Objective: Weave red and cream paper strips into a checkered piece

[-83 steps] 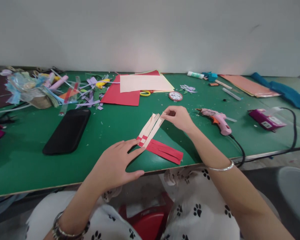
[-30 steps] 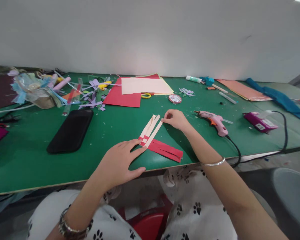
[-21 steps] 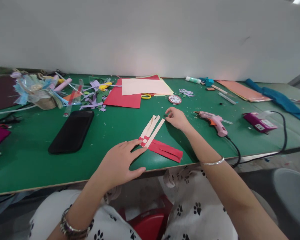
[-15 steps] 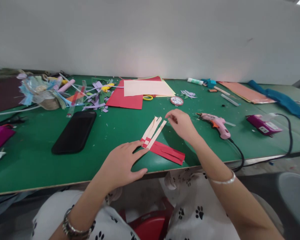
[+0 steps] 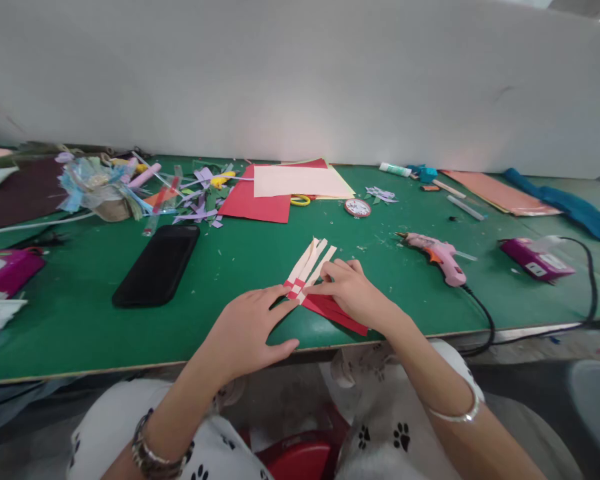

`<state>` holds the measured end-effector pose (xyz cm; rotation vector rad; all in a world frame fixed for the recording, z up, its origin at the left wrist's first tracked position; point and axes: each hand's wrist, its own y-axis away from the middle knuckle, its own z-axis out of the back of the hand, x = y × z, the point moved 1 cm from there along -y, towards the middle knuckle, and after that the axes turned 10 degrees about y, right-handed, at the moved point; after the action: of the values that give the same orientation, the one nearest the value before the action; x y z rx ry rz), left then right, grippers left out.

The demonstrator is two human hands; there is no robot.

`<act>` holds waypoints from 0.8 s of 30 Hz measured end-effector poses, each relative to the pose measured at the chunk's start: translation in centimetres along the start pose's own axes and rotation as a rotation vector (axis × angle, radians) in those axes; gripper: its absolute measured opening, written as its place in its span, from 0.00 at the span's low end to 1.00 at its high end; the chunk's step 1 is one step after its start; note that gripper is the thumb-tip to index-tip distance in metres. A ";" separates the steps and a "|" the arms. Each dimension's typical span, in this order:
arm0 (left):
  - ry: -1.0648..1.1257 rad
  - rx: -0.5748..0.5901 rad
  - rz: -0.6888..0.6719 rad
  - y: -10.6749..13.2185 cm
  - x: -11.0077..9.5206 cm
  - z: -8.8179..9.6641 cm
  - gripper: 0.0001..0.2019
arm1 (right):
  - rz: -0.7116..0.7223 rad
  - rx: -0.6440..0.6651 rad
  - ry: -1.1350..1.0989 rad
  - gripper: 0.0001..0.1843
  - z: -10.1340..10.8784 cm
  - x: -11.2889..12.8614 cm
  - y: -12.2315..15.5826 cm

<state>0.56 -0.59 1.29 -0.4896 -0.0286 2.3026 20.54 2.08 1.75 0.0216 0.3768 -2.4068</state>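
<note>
- Two hands are working a small paper weave [image 5: 307,277] near the worktop's [image 5: 80,320] near edge: cream strips [image 5: 314,257] crossing red strips [image 5: 337,312].
- Left hand [image 5: 247,330] is lying flat, fingers spread, fingertips pinning the weave's left corner.
- Right hand [image 5: 353,293] is resting on the red strips, fingers curled, seemingly pinching a strip.
- Loosening that pin could let strips slide apart.
- Right fingertips are hiding their exact grip.
</note>
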 end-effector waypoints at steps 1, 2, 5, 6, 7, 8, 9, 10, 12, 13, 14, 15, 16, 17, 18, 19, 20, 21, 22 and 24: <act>-0.003 -0.001 0.001 0.0 0.0 0.0 0.22 | -0.005 -0.006 0.000 0.21 -0.1 -0.2 0.0; -0.005 -0.001 0.001 0.0 0.0 0.0 0.22 | -0.014 -0.009 0.002 0.22 -0.2 -0.5 0.1; -0.012 0.000 -0.006 0.0 -0.1 -0.1 0.22 | -0.049 -0.012 0.019 0.23 -0.6 -1.3 0.2; -0.015 -0.001 -0.008 0.1 -0.1 -0.1 0.22 | -0.064 -0.011 0.030 0.23 -0.7 -1.7 0.2; -0.018 -0.004 -0.009 0.1 -0.1 -0.1 0.22 | -0.080 -0.008 0.046 0.23 -0.7 -2.0 0.2; -0.021 -0.006 -0.011 0.1 -0.1 -0.1 0.22 | -0.096 -0.001 0.066 0.24 -0.8 -2.2 0.2; -0.022 -0.008 -0.013 0.1 -0.1 -0.1 0.22 | -0.112 0.007 0.089 0.24 -0.8 -2.4 0.2; -0.023 -0.009 -0.015 0.1 -0.1 -0.1 0.22 | -0.129 0.015 0.113 0.25 -0.7 -2.6 0.2; -0.024 -0.009 -0.018 0.0 -0.2 0.0 0.22 | -0.162 0.023 0.151 0.26 -0.8 -2.8 0.2; -0.026 -0.008 -0.016 0.0 -0.2 0.1 0.22 | -0.175 0.023 0.162 0.26 -0.8 -2.8 0.2; -0.027 -0.007 -0.013 0.0 -0.2 0.1 0.22 | -0.184 0.023 0.168 0.26 -0.9 -2.8 0.2; -0.028 -0.005 -0.009 -0.1 -0.2 0.2 0.21 | -0.188 0.022 0.168 0.26 -1.0 -2.7 0.2; -0.029 -0.003 -0.005 -0.1 -0.2 0.2 0.21 | -0.190 0.022 0.163 0.26 -1.1 -2.7 0.2; -0.029 -0.003 -0.002 -0.1 -0.2 0.2 0.21 | -0.190 0.023 0.158 0.26 -1.1 -2.7 0.2; -0.029 -0.001 0.001 -0.2 -0.2 0.2 0.21 | -0.193 0.022 0.156 0.26 -1.1 -2.8 0.2; -0.030 0.000 0.001 -0.2 -0.2 0.2 0.21 | -0.201 0.020 0.160 0.26 -1.1 -2.8 0.2; -0.030 0.000 0.001 -0.2 -0.2 0.2 0.21 | -0.213 0.018 0.172 0.26 -1.1 -2.9 0.3; -0.031 -0.002 0.002 -0.2 -0.2 0.2 0.21 | -0.228 0.019 0.188 0.26 -1.0 -3.1 0.3; -0.031 -0.003 0.002 -0.2 -0.2 0.2 0.21 | -0.248 0.025 0.207 0.26 -0.9 -3.2 0.3; -0.029 -0.002 0.005 -0.2 -0.2 0.2 0.21 | -0.295 0.052 0.240 0.25 -0.7 -3.5 0.2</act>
<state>0.77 -0.52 1.61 -0.4576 -0.0436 2.3142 23.31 4.35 1.39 0.2992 0.4530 -2.7138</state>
